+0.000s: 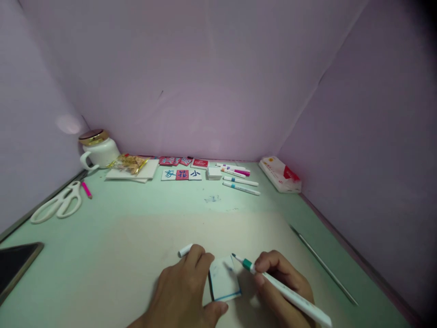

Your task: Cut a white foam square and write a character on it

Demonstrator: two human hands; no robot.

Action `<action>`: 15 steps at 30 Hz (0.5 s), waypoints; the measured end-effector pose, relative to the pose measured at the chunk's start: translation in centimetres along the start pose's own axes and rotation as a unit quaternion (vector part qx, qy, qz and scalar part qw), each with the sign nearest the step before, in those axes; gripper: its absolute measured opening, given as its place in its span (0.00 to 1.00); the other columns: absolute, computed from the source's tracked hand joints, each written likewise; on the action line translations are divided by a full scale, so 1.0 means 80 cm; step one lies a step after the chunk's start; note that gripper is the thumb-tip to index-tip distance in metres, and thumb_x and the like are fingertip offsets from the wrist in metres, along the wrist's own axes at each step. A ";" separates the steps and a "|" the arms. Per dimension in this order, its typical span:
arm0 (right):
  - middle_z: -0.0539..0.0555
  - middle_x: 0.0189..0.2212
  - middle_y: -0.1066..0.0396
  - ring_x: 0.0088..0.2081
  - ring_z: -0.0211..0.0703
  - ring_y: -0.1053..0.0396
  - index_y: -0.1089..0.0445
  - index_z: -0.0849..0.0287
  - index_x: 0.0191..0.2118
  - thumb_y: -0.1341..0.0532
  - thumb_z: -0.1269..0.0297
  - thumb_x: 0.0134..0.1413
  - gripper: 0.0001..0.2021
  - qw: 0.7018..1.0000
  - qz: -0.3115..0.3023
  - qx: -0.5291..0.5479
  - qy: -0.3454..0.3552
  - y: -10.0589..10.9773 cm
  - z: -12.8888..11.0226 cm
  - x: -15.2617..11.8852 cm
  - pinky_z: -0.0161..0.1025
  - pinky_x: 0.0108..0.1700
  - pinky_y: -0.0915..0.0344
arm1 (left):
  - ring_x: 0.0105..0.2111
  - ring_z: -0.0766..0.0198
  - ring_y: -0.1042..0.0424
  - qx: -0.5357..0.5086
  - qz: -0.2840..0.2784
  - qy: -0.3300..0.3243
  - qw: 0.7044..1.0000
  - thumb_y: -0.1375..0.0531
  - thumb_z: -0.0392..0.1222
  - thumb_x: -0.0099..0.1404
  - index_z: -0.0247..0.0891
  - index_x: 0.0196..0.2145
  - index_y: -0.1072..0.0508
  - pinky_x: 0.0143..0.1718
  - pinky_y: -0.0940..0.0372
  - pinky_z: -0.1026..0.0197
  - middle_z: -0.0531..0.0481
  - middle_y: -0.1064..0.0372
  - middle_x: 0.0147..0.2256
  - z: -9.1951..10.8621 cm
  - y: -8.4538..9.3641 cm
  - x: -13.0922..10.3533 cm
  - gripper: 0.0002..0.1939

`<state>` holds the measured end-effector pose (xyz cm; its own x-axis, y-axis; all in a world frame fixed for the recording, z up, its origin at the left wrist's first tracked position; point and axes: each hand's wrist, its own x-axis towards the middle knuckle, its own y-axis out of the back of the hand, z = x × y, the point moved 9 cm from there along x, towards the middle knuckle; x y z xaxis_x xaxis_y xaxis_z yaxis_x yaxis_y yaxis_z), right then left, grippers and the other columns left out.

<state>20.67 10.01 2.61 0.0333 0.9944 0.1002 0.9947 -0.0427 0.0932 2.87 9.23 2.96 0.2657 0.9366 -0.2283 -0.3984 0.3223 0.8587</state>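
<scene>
Head view, nearest first: the left hand (186, 291) lies flat with its fingers curled, pinning the left edge of a small white card (224, 278) to the tabletop (143, 214), so it is pressed on the card rather than closed round it. A white pen cap (185, 250) pokes out just past its fingertips. To the right of that card, the right hand (282, 284) pinches a teal-tipped marker (283, 291), whose tip hangs just above the card's upper right corner; the card's lower edge is lined in blue.

Well out to the right of the right hand, a thin grey rod (322, 264) lies aslant. Far to the left of the left hand sits a dark phone (15, 264), and beyond it white scissors (58, 202) with a pink pen (86, 189) beside them.

Far ahead of both hands, by the back wall: a white teapot (99, 150), a snack packet (129, 163) on white sheets, three lettered cards (181, 174), red cards (175, 161), a row of markers (239, 180) and a tissue pack (280, 174).
</scene>
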 end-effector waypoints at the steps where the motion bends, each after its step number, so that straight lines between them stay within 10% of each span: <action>1: 0.46 0.17 0.39 0.17 0.35 0.44 0.34 0.56 0.26 0.36 0.52 0.49 0.13 1.000 0.001 0.000 -0.008 0.000 0.004 0.000 0.29 0.18 0.48 | 0.40 0.52 0.28 -0.003 -0.004 0.001 1.000 0.38 0.46 0.53 0.44 0.47 0.32 0.34 0.34 0.54 0.47 0.34 0.45 0.000 0.000 0.000 0.22; 15: 0.49 0.22 0.36 0.22 0.42 0.38 0.28 0.46 0.30 0.35 0.61 0.55 0.04 0.979 0.025 0.031 0.198 -0.008 -0.055 -0.016 0.36 0.23 0.44 | 0.40 0.51 0.28 0.001 -0.033 0.009 0.999 0.38 0.44 0.52 0.43 0.46 0.32 0.35 0.34 0.53 0.47 0.34 0.45 -0.004 -0.008 0.006 0.22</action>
<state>19.53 8.37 6.78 0.0539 0.8755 0.4802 0.9972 -0.0721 0.0196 2.93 9.49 2.16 0.2745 0.9160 -0.2925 -0.3790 0.3826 0.8426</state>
